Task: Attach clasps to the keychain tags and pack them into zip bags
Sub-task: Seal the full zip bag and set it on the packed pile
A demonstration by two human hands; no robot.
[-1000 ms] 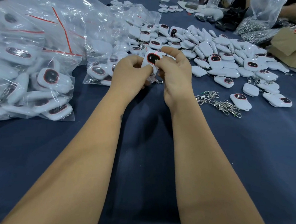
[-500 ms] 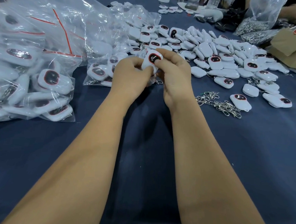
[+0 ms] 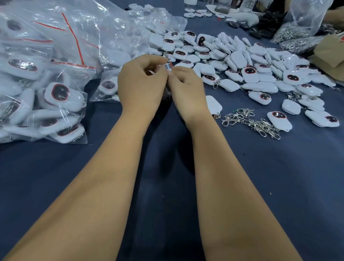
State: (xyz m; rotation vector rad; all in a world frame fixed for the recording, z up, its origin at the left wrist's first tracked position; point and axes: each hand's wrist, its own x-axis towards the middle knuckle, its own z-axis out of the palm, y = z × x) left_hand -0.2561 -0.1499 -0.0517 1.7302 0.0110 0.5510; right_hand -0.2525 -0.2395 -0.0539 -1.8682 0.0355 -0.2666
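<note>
Both hands meet above the tabletop (image 3: 244, 196). The left hand (image 3: 140, 85) and right hand (image 3: 187, 88) each pinch a small zip bag (image 3: 168, 66) at its red-lined mouth, grip clamped on it. Any tag inside is hidden. Judged step: sealing. Next move calls for pressing along the strip. Loose clasps (image 3: 251, 121) lie right of the grip, packed bags (image 3: 39, 70) left

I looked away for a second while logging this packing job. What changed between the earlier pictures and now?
The tag's dark face no longer shows; both hands, left hand and right hand, now pinch a small bag's red-striped top. A white tag now shows beside the right wrist. Loose clasps and packed bags stayed put.
</note>
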